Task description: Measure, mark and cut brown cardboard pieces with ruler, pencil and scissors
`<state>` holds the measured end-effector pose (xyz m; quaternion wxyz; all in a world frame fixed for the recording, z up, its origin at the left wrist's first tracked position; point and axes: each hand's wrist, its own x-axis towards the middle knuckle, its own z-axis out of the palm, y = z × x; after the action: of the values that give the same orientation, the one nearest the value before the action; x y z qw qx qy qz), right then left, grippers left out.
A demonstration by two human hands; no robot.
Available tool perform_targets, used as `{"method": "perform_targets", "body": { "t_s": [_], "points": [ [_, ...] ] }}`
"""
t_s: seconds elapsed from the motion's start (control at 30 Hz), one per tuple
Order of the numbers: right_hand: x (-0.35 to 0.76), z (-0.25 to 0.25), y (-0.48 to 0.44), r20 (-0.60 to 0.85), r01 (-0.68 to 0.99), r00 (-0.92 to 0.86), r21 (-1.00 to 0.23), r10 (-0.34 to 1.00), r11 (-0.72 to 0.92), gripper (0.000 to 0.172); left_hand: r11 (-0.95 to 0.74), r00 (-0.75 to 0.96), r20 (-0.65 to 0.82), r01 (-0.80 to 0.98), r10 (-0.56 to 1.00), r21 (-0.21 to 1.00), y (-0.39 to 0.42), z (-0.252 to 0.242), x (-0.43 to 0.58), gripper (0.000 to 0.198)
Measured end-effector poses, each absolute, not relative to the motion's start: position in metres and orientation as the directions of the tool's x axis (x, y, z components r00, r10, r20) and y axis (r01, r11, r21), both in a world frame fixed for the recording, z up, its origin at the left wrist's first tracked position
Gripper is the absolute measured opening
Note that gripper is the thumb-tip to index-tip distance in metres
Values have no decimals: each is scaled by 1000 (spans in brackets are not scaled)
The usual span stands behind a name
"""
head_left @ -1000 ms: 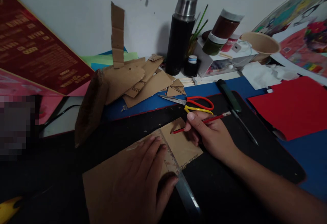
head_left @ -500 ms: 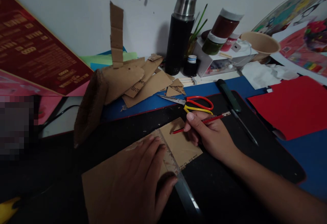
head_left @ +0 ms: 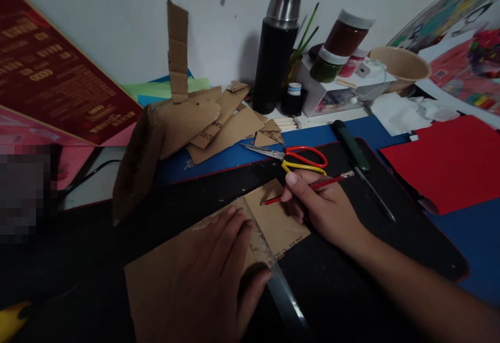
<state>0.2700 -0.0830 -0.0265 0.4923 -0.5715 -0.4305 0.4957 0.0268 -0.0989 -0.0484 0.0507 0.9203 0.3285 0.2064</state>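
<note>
A sheet of brown cardboard (head_left: 156, 275) lies on the black mat, crossed by a clear ruler (head_left: 285, 293). My left hand (head_left: 213, 275) rests flat on the sheet, fingers stretched out, with the fingertips and thumb at the ruler's left edge. Between the fingers of my right hand (head_left: 322, 202) is a red pencil (head_left: 330, 181). Its tip points left, over the part of the sheet right of the ruler; whether it touches the surface I cannot tell. Just beyond this hand lie scissors (head_left: 304, 158) with red and yellow handles.
Right of my hand lies a green-handled pointed tool (head_left: 351, 147), then red paper (head_left: 449, 166). Cardboard pieces (head_left: 226, 132) are heaped at the back, near a brown cardboard construction (head_left: 136, 160). A black flask (head_left: 275, 61), an ink bottle (head_left: 292, 100) and stacked paint jars (head_left: 346, 35) stand by the wall.
</note>
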Motion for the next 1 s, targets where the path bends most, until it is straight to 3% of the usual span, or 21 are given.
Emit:
{"method": "perform_targets", "body": {
  "t_s": [0.63,1.0],
  "points": [
    [268,-25,-89,-111,-49,104,-993,988,-107,52,-776,691,354,584,630,241,-99,-47,27,49],
    [263,-26,-90,-81,-34,25,-996,996,-80,51,-779,696,351,571,627,258,-98,-48,27,39]
  ]
}}
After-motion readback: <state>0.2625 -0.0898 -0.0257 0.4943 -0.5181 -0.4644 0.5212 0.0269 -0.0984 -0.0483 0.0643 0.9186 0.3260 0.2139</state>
